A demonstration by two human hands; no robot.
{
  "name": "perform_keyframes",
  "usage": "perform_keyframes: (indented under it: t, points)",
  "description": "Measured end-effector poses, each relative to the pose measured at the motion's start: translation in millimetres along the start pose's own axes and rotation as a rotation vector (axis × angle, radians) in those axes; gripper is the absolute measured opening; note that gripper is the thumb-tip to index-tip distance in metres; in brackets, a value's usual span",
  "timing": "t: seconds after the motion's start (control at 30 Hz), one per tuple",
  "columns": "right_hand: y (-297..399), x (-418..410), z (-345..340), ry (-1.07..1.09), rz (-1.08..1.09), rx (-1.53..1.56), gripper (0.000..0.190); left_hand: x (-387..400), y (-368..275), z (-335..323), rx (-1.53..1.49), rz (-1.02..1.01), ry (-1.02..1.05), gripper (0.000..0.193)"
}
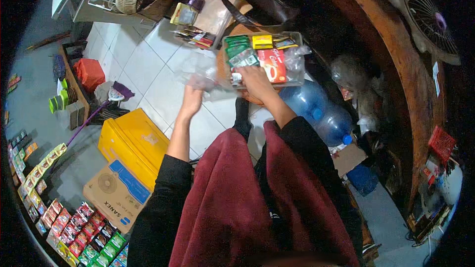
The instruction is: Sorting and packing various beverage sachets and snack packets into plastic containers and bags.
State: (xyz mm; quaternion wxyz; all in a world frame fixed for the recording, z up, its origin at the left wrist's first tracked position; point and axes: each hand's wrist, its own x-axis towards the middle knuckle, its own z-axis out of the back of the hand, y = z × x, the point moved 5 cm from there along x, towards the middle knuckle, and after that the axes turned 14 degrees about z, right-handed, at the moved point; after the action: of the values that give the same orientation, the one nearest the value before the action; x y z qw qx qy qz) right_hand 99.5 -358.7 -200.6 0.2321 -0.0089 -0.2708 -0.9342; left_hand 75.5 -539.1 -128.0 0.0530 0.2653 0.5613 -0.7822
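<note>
My left hand (192,98) grips a clear plastic bag (198,70), blurred, just left of a clear plastic container (299,78). Into the container's near left part reaches my right hand (255,83); its fingertips touch the contents, and whether they grip anything is hidden. Green sachets (237,46) fill the far left corner. Beside them sit a small yellow pack (262,41) and a red tea box (272,67). A crumpled clear bag (295,59) lies at the right. The container rests on a brown stool (222,65).
Behind stands another clear container (217,11) with sachets, near a black bag (263,3). Large blue water bottles (310,100) lie to the right. At left are a yellow plastic box (135,144), a cardboard fan box (117,196) and hanging sachet strips (81,230). White tiles (148,70) cover the floor.
</note>
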Motion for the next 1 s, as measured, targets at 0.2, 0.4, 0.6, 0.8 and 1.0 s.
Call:
perform_keyframes:
  t: [0.2,0.4,0.6,0.8,1.0]
  points:
    - [21,9,14,-0.124,-0.147,0.497,0.053,10,35,14,0.023,0.134,0.116,0.019]
    - [33,5,50,-0.625,-0.608,1.5,0.034,-20,-15,-76,0.284,0.109,0.497,0.022]
    - [66,-9,180,-0.993,-0.334,-0.134,0.023,-3,-51,-47,0.632,0.02,0.182,0.025]
    - [49,-29,183,-0.126,0.498,-0.314,0.02,-32,-130,-62,0.947,-0.427,0.392,0.023]
    - [93,-25,254,-0.322,0.557,-0.576,0.01,-59,-191,-38,0.78,-0.599,0.685,0.02]
